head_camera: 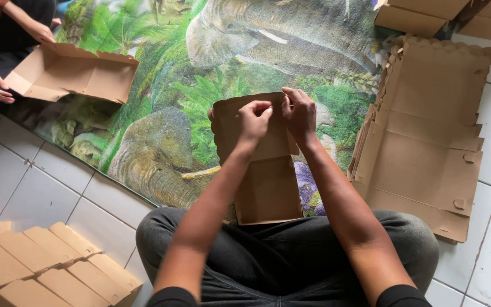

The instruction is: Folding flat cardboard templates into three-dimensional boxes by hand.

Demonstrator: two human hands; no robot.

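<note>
Both hands, left [253, 119] and right [299, 112], pinch the lid edge of a half-folded box [268, 187] beside the flat stack [427, 142]; uneven pressure could tear the flap.

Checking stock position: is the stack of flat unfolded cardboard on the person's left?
No, the flat cardboard stack lies to the person's right, on the floor tiles.
</note>
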